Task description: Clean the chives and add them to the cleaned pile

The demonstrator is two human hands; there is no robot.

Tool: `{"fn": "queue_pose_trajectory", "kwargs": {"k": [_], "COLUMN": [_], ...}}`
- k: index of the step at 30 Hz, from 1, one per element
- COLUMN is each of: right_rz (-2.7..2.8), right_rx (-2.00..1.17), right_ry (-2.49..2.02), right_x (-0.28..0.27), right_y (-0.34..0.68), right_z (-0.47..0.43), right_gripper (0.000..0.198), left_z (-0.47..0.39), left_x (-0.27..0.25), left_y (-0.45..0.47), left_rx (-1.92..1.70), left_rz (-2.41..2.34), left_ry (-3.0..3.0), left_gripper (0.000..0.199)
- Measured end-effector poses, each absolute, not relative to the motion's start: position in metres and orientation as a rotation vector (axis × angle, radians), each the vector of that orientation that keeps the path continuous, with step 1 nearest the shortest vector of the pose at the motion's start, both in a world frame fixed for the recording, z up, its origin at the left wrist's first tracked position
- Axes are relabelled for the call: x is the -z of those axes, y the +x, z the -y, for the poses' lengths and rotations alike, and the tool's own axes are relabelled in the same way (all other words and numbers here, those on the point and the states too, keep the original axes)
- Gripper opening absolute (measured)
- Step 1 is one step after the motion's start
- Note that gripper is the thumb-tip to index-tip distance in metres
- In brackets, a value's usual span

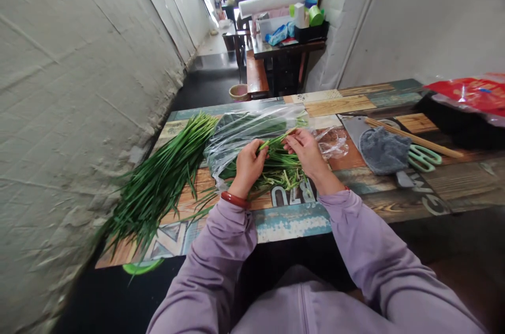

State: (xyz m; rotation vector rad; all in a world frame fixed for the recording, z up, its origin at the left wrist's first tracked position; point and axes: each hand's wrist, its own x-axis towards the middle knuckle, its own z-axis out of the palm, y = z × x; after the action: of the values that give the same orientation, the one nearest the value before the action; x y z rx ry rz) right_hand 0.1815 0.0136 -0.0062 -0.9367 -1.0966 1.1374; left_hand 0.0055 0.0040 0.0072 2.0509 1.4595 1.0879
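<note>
Green chive stalk (276, 140) pinched between left hand (248, 165) and right hand (305, 152), fingers of both closed on it, above loose chives (282, 173) on clear plastic bag (236, 137). Larger chive pile (158, 181) left. Patterned wooden table (292, 218); cleaver (357, 129), grey cloth (384, 152), scissors (424, 158) right. Rough wall (79, 87) alongside.

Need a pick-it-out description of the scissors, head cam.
Start at the patterned wooden table and look to its right half, past the person's right hand. Beside the grey cloth, under a long wooden stick, lie the scissors: the only thing with pale green loop handles.
</note>
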Motion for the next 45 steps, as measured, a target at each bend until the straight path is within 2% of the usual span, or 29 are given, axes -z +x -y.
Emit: {"fn": "queue_pose_trajectory", "kwargs": {"k": [6,14,26,32,35,37,40,45], "right_rz": [1.156,1.522,1.414,2.020,2.209,2.218,2.203,1.967], "right_rx": [-1.052,-0.740,-0.654,-0.953,-0.766,-0.569,-0.472,-0.547], "right_ry": [-1.032,-1.180,-1.120,-0.697,-0.756,-0.835,-0.834,-1.029], "right_x": [0.014,0.020,-0.002,-0.007,-0.002,0.001,0.002,0.002], "right_y": [0.180,0.177,0.197,0.196,0.191,0.190,0.191,0.190], "right_z": [-0.015,-0.011,-0.008,0.002,0.002,0.000,-0.002,-0.003], "right_gripper": [0.031,0.022,0.011,0.019,0.022,0.023,0.007,0.017], "left_z": [-0.001,-0.001,-0.002,-0.002,-0.002,-0.003,-0.003,-0.004], "left_x": [-0.011,-0.011,-0.011,-0.010,-0.009,-0.009,-0.010,-0.010], "left_y": [0.006,0.006,0.005,0.004,0.004,0.004,0.004,0.005], "left_rx": [-1.140,-1.151,-1.218,-1.250,-1.261,-1.256,-1.244,-1.213], "left_rz": [-1.439,-1.454,-1.481,-1.444,-1.434,-1.436,-1.441,-1.443], "left_ry": [1.955,1.969,1.886,1.880,1.881,1.882,1.894,1.934], "left_gripper": [0.019,0.019,0.023,0.023,0.022,0.022,0.021,0.021]}}
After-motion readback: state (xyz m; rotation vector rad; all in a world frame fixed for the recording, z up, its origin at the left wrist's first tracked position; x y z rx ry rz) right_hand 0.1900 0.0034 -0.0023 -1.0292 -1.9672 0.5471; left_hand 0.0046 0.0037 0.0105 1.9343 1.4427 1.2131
